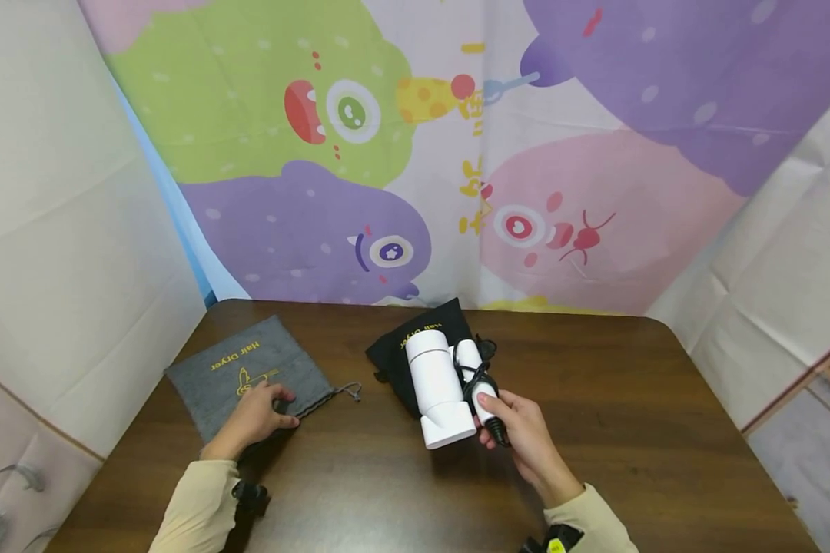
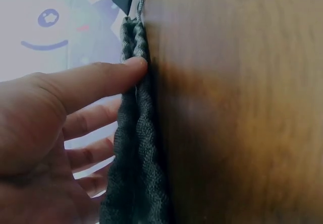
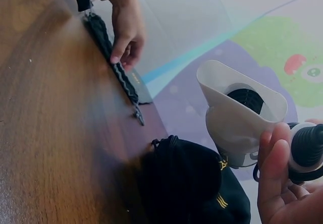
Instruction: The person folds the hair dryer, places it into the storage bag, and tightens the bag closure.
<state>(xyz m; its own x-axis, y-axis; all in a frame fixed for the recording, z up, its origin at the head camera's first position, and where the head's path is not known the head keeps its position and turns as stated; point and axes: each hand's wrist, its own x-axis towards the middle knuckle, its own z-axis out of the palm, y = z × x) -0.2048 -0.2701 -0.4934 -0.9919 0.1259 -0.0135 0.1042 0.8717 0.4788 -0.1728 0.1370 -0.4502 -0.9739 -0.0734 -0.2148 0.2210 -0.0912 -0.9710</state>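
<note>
Table with two pouches and a white hair dryer, as I see it.
Left of the dryer, my left hand rests flat and loose on the grey pouch; the black pouch lies under and behind the dryer. My right hand grips the folded handle and cord. Risk: the dangling cord snags on the black pouch and the dryer slips.

Staged booth: cartoon backdrop, wooden table.
</note>
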